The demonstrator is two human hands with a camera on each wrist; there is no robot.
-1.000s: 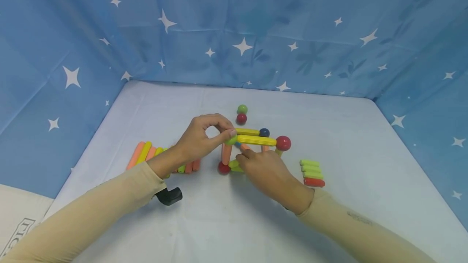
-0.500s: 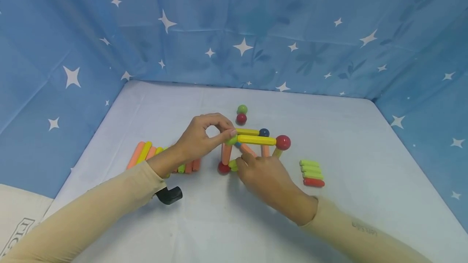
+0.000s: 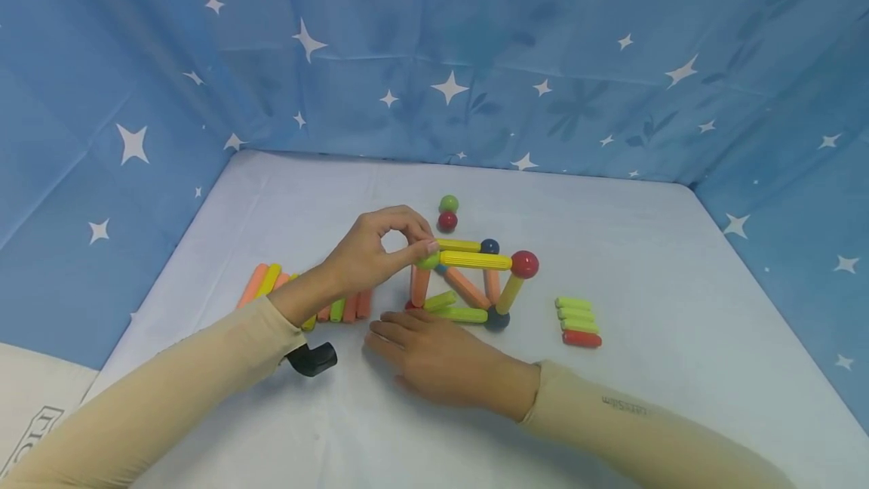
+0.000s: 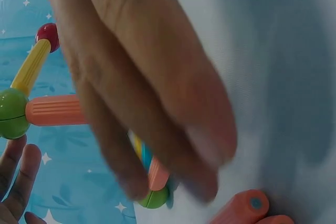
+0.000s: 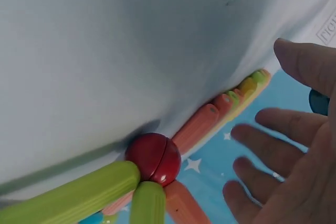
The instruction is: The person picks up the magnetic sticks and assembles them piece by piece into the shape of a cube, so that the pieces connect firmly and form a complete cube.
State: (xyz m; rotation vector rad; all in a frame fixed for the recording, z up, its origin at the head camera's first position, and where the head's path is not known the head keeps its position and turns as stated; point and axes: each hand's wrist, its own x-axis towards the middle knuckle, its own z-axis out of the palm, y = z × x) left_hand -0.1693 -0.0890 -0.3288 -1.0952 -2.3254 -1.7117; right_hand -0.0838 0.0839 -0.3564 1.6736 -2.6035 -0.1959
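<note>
Blue cloth (image 3: 475, 59) printed with white stars walls in a pale grey table (image 3: 645, 247) on three sides; near the middle of that table stands a small frame of magnetic rods and balls (image 3: 468, 285). Its top edge is a yellow ribbed rod (image 3: 475, 260) lying level, with a light green ball (image 3: 428, 261) at its left end and a red ball (image 3: 525, 264) at its right; orange and yellow-green rods slant down from these to a dark ball (image 3: 497, 318) and green rods (image 3: 462, 315) on the table; another red ball (image 5: 153, 158) sits at the near left corner of the base, seen close in the right wrist view. The left hand (image 3: 370, 255) pinches the light green ball between thumb and forefinger, the other fingers curled; the left wrist view shows those fingers blurred and very close. The right hand (image 3: 434, 357) lies flat on the table just in front of the frame, fingers spread and straight, holding nothing. Behind the frame, a loose green ball (image 3: 449, 204) sits touching a loose red ball (image 3: 446, 221); left of the frame lies a row of orange and yellow-green rods (image 3: 305, 300), partly hidden by the left wrist; to the right, well apart, lies a short stack of green rods with one red (image 3: 578, 321).
</note>
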